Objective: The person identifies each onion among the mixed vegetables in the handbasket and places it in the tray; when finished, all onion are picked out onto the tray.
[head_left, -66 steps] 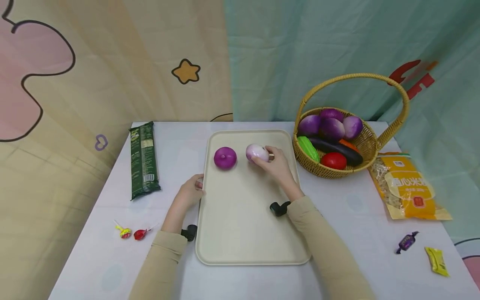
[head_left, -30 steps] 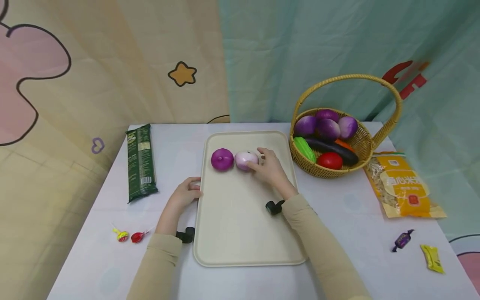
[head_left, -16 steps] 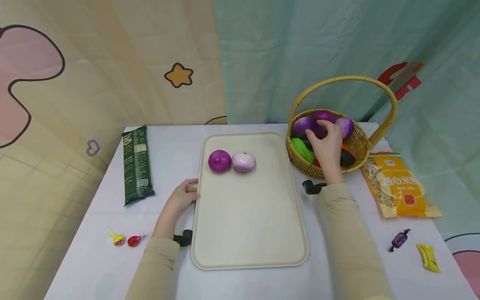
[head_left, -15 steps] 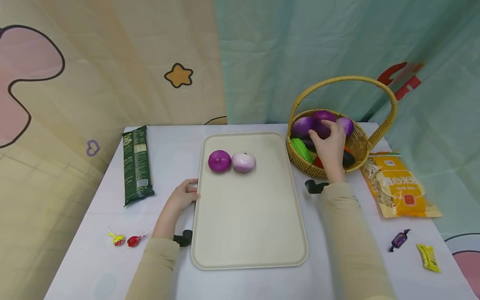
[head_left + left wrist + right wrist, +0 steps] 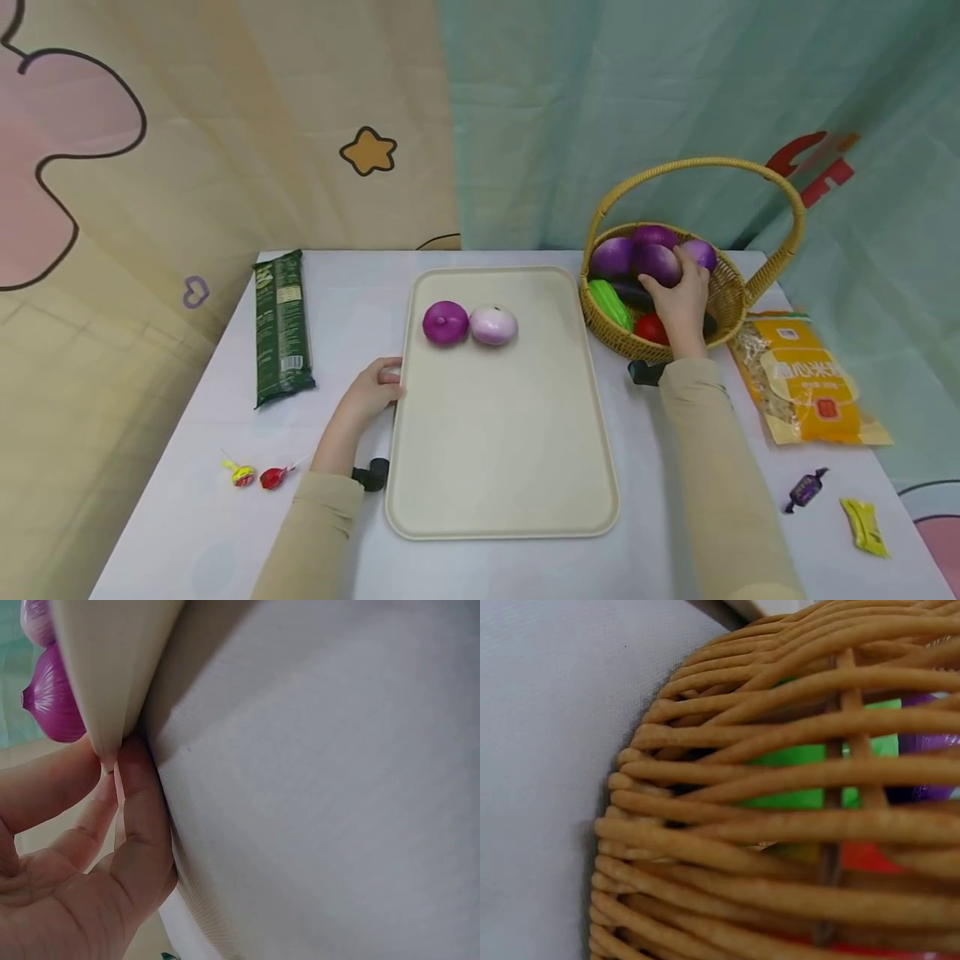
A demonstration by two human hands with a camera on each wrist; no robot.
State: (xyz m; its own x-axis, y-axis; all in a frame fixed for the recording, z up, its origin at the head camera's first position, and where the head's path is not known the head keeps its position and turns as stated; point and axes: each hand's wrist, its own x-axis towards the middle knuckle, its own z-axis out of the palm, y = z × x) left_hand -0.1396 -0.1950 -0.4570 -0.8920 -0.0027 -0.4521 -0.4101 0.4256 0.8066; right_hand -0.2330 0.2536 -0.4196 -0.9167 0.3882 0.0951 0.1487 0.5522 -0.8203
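Right hand [image 5: 684, 302] in basket [image 5: 731, 293], fingers curled on purple onion [image 5: 658, 263]. Left hand [image 5: 370, 394] gripped tray [image 5: 495, 450] edge; two onions [image 5: 469, 324] sat on tray.

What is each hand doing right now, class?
Left hand: grips the tray at its left edge.
Right hand: fingers curled on a purple onion in the basket.
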